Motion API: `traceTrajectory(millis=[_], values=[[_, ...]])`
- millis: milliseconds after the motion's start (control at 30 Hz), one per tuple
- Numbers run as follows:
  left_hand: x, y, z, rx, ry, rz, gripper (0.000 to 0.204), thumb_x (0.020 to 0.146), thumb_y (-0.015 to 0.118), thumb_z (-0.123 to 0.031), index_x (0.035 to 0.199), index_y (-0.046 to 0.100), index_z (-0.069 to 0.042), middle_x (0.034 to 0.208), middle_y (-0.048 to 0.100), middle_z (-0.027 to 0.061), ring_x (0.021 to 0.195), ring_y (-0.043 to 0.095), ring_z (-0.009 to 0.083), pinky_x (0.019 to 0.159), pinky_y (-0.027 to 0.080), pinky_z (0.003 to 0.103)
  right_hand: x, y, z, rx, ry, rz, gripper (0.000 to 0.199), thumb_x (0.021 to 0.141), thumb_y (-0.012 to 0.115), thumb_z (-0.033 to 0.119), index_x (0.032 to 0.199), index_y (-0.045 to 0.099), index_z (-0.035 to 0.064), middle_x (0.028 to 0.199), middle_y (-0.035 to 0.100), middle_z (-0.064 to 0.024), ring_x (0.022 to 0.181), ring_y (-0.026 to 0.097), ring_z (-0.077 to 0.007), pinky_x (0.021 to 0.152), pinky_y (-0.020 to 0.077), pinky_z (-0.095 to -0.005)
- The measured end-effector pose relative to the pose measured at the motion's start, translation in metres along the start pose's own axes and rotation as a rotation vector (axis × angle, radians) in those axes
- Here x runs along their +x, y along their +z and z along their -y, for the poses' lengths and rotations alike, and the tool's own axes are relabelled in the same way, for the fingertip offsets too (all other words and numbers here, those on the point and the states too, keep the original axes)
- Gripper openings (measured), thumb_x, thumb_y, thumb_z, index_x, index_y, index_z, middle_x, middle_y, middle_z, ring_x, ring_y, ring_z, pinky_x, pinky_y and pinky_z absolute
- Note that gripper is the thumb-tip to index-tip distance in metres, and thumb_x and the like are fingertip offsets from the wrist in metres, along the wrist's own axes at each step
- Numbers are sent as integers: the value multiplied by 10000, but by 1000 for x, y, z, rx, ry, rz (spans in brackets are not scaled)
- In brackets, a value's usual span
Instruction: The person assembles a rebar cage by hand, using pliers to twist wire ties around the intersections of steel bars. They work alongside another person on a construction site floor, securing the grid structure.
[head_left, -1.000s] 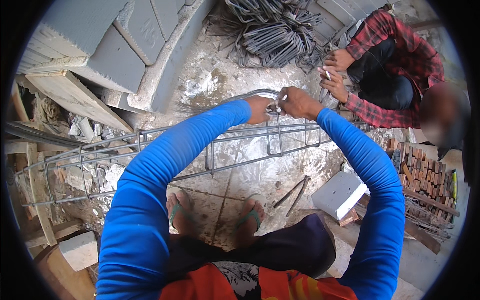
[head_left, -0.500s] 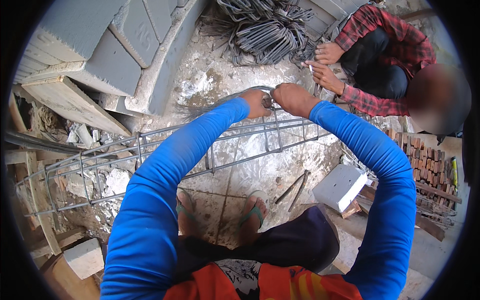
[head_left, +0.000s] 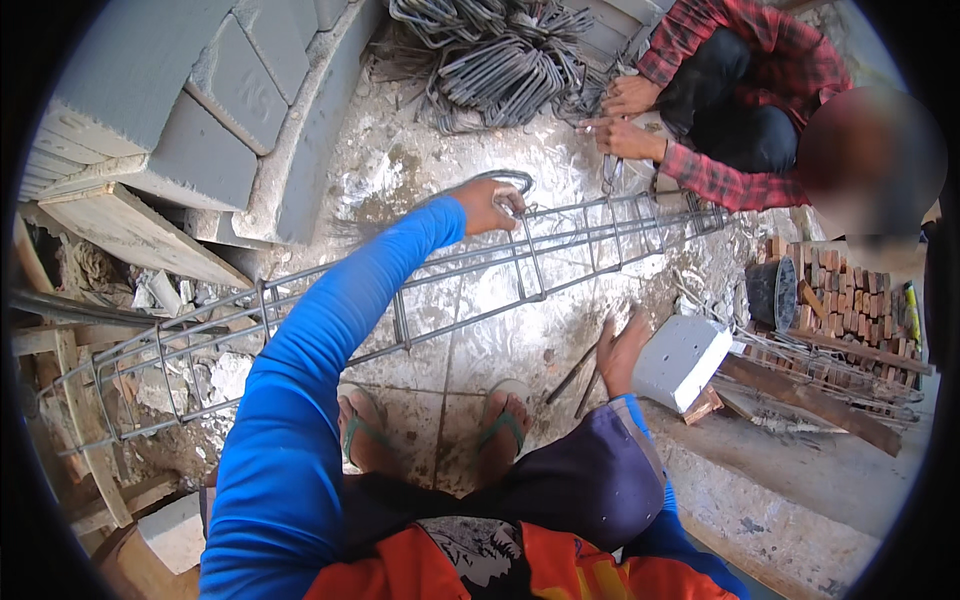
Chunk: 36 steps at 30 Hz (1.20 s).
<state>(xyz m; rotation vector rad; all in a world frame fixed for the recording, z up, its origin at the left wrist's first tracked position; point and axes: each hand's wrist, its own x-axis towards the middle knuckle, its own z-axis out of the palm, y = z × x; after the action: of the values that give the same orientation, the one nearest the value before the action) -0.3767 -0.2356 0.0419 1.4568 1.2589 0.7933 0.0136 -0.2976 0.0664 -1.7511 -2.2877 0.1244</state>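
Observation:
A long rebar cage [head_left: 470,318] of bars and square stirrups runs across in front of me. My left hand [head_left: 488,206] is closed at its far top bar, fingers curled round a stirrup corner; their tips are partly hidden. Beside that hand, a bundle of thin dark tie wire [head_left: 517,178] bends in a loop. My right hand [head_left: 622,352] is low over the floor, fingers stretched and apart, close to a grey block. Next to it lies a long-handled tool, seemingly pincers [head_left: 572,376], its two handles showing and its head hidden by the hand.
A co-worker in a checked shirt [head_left: 735,185] crouches at the far right, hands near a pile of bent stirrups [head_left: 510,75]. Large grey blocks [head_left: 225,80] are stacked at left. The pale grey block [head_left: 680,362], bricks [head_left: 850,290], a bucket [head_left: 772,293] and planks [head_left: 810,405] lie right.
My right hand has left the cage's top bar and come down and back to the tool on the floor. My left hand stays at the bar. The view has shifted slightly.

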Motion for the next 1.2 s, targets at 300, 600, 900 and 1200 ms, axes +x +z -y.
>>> traceTrajectory(millis=[300,600,900,1200], values=[[1,-2,-6,-82,-93,11,448,826,817,-258,1208,697,-56,1108,731,123,1046,676,212,951,509,328,-129,58,-70,94,525,384,821,903,659,252,1524,216,-50,1272,522,-328,1215,472,-510,1074,350,-569],[-1,1,3,-80,-86,131,458,906,720,-278,1282,637,-30,1220,702,140,1117,655,211,993,492,320,5,-95,56,1565,772,405,375,1019,494,83,1393,504,49,959,632,-92,831,678,-211,739,629,-390],[5,2,-4,-23,-64,81,417,849,744,-273,1215,685,-83,1180,717,136,1094,671,223,960,508,342,224,-133,145,-620,-1138,218,719,912,564,67,1552,362,323,1269,629,-91,1341,462,-275,1180,272,-590],[-1,7,9,-92,-93,59,405,828,742,-247,1190,694,-71,1166,721,145,1065,684,253,940,517,362,271,-69,156,-950,-1568,194,727,954,497,185,1567,213,455,1616,330,-44,1539,169,-237,1234,130,-600]])
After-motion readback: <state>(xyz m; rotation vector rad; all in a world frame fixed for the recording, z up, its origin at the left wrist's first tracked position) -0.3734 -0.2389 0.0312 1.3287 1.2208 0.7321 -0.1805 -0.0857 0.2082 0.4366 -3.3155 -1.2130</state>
